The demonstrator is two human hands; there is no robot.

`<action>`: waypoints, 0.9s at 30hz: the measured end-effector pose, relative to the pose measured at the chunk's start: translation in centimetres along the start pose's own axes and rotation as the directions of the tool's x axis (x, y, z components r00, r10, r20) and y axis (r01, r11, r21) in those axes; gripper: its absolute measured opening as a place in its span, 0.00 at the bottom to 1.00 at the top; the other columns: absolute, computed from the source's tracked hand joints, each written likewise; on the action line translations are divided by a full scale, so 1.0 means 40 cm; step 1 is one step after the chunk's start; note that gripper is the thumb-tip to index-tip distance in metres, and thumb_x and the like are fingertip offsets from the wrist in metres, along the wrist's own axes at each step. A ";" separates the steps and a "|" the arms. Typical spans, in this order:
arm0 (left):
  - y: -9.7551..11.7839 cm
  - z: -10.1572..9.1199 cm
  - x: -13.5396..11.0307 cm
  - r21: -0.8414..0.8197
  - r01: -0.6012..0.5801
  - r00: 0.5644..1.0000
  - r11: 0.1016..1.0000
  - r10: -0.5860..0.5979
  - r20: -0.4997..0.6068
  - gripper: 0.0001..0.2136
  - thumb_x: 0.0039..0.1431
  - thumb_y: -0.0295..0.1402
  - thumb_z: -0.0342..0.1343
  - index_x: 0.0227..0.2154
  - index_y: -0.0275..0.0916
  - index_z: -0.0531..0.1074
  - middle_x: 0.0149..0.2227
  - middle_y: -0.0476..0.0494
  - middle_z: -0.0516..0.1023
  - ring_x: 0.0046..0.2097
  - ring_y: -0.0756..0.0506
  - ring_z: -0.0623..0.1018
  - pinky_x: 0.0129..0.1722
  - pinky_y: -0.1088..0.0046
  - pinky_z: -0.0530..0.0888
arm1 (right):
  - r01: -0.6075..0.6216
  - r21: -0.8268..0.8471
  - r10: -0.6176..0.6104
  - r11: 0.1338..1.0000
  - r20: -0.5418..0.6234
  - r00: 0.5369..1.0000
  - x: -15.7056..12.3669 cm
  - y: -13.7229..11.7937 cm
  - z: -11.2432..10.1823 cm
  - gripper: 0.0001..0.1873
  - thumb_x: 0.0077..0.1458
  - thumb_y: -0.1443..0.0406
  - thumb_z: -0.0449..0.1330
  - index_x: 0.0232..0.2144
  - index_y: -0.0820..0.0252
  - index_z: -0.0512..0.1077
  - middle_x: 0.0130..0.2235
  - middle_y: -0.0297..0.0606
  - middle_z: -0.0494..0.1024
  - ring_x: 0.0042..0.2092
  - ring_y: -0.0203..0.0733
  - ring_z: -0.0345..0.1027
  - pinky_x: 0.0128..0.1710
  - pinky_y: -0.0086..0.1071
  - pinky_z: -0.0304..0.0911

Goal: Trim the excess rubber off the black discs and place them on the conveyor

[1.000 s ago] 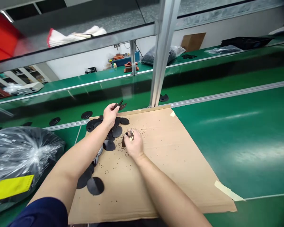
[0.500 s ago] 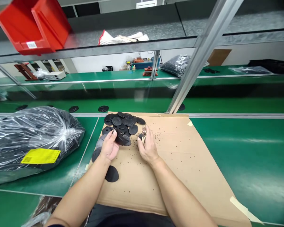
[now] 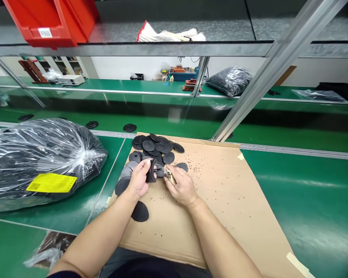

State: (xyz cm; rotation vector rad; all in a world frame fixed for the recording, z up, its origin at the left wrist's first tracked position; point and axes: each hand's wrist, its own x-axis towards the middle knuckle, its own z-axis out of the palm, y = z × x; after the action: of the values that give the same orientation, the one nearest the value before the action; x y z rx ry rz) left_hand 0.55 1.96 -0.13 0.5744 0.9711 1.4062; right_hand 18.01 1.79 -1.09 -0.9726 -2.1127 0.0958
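Observation:
My left hand (image 3: 139, 180) is closed on a black round disc (image 3: 151, 171), held on edge over a brown cardboard sheet (image 3: 220, 200). My right hand (image 3: 182, 188) is closed on a small metal cutting tool (image 3: 168, 174) whose tip touches the disc. A pile of several black discs (image 3: 158, 146) lies just beyond both hands. More discs (image 3: 125, 181) lie under and left of my left hand, and one black disc (image 3: 140, 212) lies near my left wrist. Small black crumbs (image 3: 197, 168) are scattered over the cardboard.
A large clear plastic bag (image 3: 40, 162) of black parts with a yellow label lies at the left on the green bench (image 3: 307, 193). A slanted metal post (image 3: 261, 81) rises behind the cardboard. A red bin (image 3: 49, 19) sits on the shelf above. Loose discs (image 3: 129, 127) lie on the far belt.
My left hand came back from the far edge of the pile with a disc and met my right hand. The tool now touches the disc. The camera turned left.

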 end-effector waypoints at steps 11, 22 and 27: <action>0.006 0.004 -0.006 -0.046 0.014 1.000 0.999 -0.014 0.003 0.25 0.39 0.44 0.70 0.38 0.35 0.69 0.25 0.49 0.73 0.20 0.54 0.70 0.19 0.79 0.66 | 0.014 0.004 -0.014 1.000 0.085 0.996 -0.004 0.010 -0.005 0.21 0.56 0.69 0.53 0.53 0.63 0.66 0.40 0.44 0.75 0.40 0.45 0.68 0.44 0.40 0.67; 0.000 0.008 -0.009 -0.040 -0.004 0.999 0.999 0.002 -0.045 0.27 0.38 0.46 0.70 0.39 0.36 0.69 0.24 0.50 0.72 0.19 0.54 0.69 0.19 0.79 0.65 | -0.061 0.017 0.058 0.998 0.146 0.987 -0.001 0.001 -0.006 0.23 0.49 0.73 0.52 0.49 0.61 0.71 0.37 0.40 0.77 0.38 0.43 0.71 0.44 0.34 0.68; 0.000 0.010 -0.004 -0.013 -0.027 0.999 1.000 0.027 -0.046 0.27 0.40 0.46 0.68 0.39 0.36 0.68 0.25 0.50 0.72 0.21 0.54 0.69 0.20 0.78 0.66 | -0.163 0.080 0.145 0.983 0.198 0.969 -0.005 0.000 0.002 0.22 0.50 0.73 0.53 0.48 0.57 0.71 0.38 0.39 0.77 0.39 0.43 0.71 0.41 0.33 0.69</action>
State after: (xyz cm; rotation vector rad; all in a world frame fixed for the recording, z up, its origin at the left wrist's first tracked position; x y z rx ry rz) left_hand 0.91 1.91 0.10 0.5489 0.9935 1.4543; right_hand 18.02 1.67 -1.27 -1.1060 -2.1803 0.3801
